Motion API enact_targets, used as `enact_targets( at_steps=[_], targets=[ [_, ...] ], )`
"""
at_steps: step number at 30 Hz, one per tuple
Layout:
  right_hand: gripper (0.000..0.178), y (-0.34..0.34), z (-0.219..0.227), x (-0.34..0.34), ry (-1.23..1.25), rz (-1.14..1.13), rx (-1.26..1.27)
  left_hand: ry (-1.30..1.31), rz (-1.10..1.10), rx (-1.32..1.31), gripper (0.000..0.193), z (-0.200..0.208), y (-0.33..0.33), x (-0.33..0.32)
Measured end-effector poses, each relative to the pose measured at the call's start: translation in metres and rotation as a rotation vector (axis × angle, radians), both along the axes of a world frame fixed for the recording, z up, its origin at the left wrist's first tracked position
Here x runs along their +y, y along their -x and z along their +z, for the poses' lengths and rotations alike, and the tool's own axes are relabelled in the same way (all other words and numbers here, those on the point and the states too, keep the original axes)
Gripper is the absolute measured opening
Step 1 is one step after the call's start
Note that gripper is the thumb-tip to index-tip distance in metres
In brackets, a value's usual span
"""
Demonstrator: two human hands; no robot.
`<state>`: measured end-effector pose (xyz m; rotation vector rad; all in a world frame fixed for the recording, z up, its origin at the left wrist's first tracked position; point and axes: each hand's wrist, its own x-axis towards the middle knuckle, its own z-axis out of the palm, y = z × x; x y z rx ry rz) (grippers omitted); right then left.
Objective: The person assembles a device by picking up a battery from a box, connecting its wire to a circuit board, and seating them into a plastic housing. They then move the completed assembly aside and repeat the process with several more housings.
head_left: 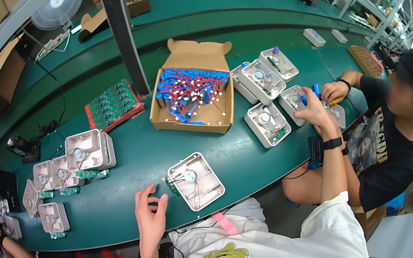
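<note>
Directly before me lies an open, light-grey plastic housing (208, 187) with a round speaker, thin wires and a green circuit board (171, 187) at its left side. My left hand (150, 210) hovers just left of it, fingers apart and slightly bent, holding nothing. Stretched far to the right, my right hand (315, 113) is over another grey housing (285, 98) that has blue and wiring inside. Its thumb and fingers are spread; whether they touch the housing I cannot tell. Close by, a co-worker's hand (333, 92) works with a yellow-handled tool at a further housing (337, 117).
A cardboard box (194, 124) of blue wired battery packs stands mid-table. Left of it lie stacked green circuit boards (114, 105) and several speaker housings (82, 150). More housings (267, 124) stand right of the box. A metal post (122, 39) rises behind. Another person's arm (20, 257) is at far left.
</note>
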<state>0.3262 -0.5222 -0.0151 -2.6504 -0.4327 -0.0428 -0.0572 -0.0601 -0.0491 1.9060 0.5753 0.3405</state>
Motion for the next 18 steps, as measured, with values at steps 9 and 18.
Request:
enact_targets(
  at_steps=[9,18],
  targets=[
    [0.092,0.040,0.034,0.039,-0.009,0.125,-0.360,0.096,-0.103,0.008,0.052,-0.006,-0.031,-0.017],
    [0.042,0.227,0.026,0.239,-0.185,1.033,-0.058,0.379,-0.117,0.020,0.032,-0.011,-0.050,-0.011]
  ],
)
